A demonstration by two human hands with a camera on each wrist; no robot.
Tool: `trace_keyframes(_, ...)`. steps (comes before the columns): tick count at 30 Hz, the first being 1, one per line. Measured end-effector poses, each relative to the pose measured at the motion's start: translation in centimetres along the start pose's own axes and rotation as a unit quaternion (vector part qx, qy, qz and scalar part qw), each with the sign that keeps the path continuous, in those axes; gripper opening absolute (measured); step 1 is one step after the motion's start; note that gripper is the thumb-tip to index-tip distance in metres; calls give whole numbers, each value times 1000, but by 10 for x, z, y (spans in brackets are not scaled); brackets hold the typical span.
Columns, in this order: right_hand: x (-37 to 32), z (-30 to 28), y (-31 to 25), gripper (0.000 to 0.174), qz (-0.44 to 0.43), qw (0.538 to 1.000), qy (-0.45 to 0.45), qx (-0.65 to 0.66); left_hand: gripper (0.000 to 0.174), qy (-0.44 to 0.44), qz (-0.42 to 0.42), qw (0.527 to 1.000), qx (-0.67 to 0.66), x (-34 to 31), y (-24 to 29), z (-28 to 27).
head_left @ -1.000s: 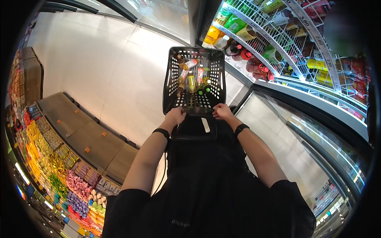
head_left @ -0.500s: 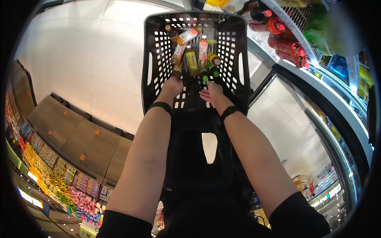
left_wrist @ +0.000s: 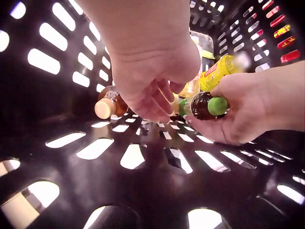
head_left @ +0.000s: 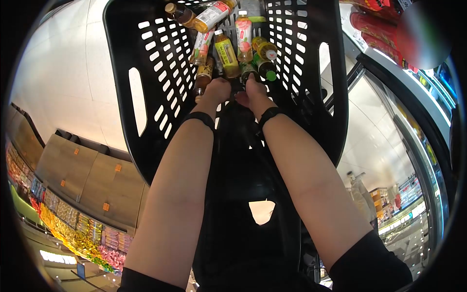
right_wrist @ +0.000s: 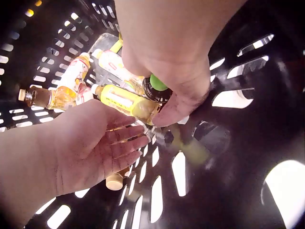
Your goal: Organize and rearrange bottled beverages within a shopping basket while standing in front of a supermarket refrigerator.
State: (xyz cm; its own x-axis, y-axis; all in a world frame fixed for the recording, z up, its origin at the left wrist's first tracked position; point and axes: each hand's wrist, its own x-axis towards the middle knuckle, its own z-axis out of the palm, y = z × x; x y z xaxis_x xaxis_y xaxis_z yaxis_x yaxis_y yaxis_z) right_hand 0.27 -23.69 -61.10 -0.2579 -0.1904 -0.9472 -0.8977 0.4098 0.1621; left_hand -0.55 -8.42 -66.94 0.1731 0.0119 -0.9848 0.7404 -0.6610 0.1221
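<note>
Inside the black basket (head_left: 119, 73), my left hand (head_left: 217, 91) reaches low with its palm up and fingers loosely bent, close to the yellow-labelled bottle (head_left: 226, 54). In the right wrist view that hand (right_wrist: 90, 143) lies just below the bottle (right_wrist: 121, 101); whether they touch is unclear. My right hand (head_left: 255, 91) curls round a dark bottle with a green cap, thumb on one side; its cap (left_wrist: 217, 106) shows between fingers and thumb in the left wrist view. A brown bottle (head_left: 204, 71) lies left of my left hand.
Peach-labelled bottles (head_left: 244, 35), a yellow bottle (head_left: 262, 47) and another green-capped bottle (head_left: 267, 69) lie in the basket. A drinks fridge (head_left: 418, 92) with a glass door stands at right; brown shelving (head_left: 87, 180) and packaged sweets are at left.
Both hands have moved from the basket's near rim down among the bottles, and the basket looks larger and nearer. My right hand has taken hold of a green-capped bottle.
</note>
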Motion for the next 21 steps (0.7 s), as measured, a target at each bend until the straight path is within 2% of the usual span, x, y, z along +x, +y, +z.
trace_keyframes(2, -7, -1, 2, 58, -39, 999, -10, -31, 35, 25, 29, 998, 47, -10, 1, 0)
trace_keyframes(3, -4, -4, 5, 58, -39, 999, -8, -31, 35, 33, 30, 998, 33, -16, 1, 0)
trace_keyframes(5, -8, -9, 14, 62, -100, 993, 7, -54, 35, 46, 20, 999, 15, -31, 5, -1)
trace_keyframes(6, -17, -9, 19, 64, -130, 989, 11, -64, 36, 62, 8, 998, 0, -45, 6, -6)
trace_keyframes(8, -52, -21, 28, 64, -140, 985, 13, -100, 38, 97, 46, 993, 55, -94, 24, -20)
trace_keyframes(9, -72, -29, 32, 59, -144, 977, 6, -160, 41, 94, 57, 992, 61, -96, 17, -22)
trace_keyframes(10, -94, -39, 34, 55, -154, 963, 2, -221, 44, 93, 71, 991, 64, -90, 6, -24)
trace_keyframes(11, -101, -50, 45, 53, -241, 915, 20, -321, 49, 86, 86, 992, 32, -95, 2, -30)
trace_keyframes(12, -111, -62, 55, 51, -325, 849, 42, -415, 56, 79, 103, 992, 0, -105, -1, -36)
trace_keyframes(13, -167, -74, 49, 50, -307, 880, 2, -363, 70, 114, 144, 981, 63, -116, -4, -45)
trace_keyframes(14, -227, -84, 43, 49, -285, 906, -43, -311, 81, 120, 167, 968, 146, -173, 26, -66)
trace_keyframes(15, -261, -99, 44, 49, -314, 883, -56, -345, 82, 172, 291, 918, 205, -225, 43, -81)
trace_keyframes(16, -294, -117, 42, 49, -343, 857, -69, -378, 84, 224, 407, 846, 262, -268, 55, -95)
trace_keyframes(17, -328, -134, 42, 49, -357, 850, -68, -380, 84, 188, 469, 816, 281, -298, 67, -105)
trace_keyframes(18, -366, -151, 43, 47, -438, 805, -72, -394, 84, 152, 529, 779, 301, -327, 78, -113)
trace_keyframes(19, -403, -169, 39, 46, -518, 751, -74, -404, 75, 155, 610, 733, 259, -357, 85, -119)
trace_keyframes(20, -443, -187, 35, 42, -602, 675, -31, -426, 65, 150, 606, 734, 266, -389, 93, -120)
trace_keyframes(21, -486, -201, 26, 41, -614, 678, -18, -403, 61, 148, 603, 750, 228, -423, 100, -119)
